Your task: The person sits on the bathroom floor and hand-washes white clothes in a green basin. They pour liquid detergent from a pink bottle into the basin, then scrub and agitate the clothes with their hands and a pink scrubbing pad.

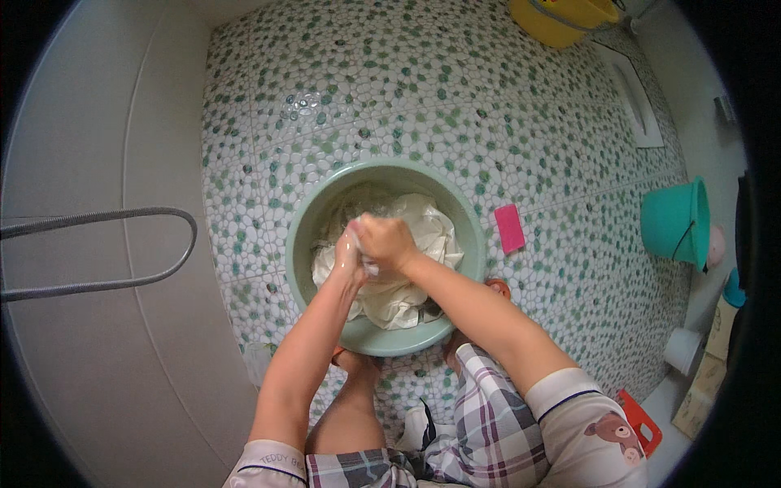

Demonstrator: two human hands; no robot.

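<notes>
A round pale green plastic basin (390, 344) stands on the floor between my feet. Wet white cloth (390, 305), crumpled into folds, lies in it with some water. Over the middle of the basin my left hand (349, 253) and my right hand (387, 241) are pressed together. A bunched, soapy bit of white cloth shows between them. My right hand is curled in a fist over it; my left hand, wet and sudsy, grips it from the left. My fingers hide most of the held part.
A pink rectangular block (510, 229), perhaps a sponge, lies right of the basin on the pebble-patterned floor (427, 73). A turquoise bucket (671, 222) stands further right, a yellow bucket (558, 24) at the far right. A metal shower hose (152, 213) loops along the left wall.
</notes>
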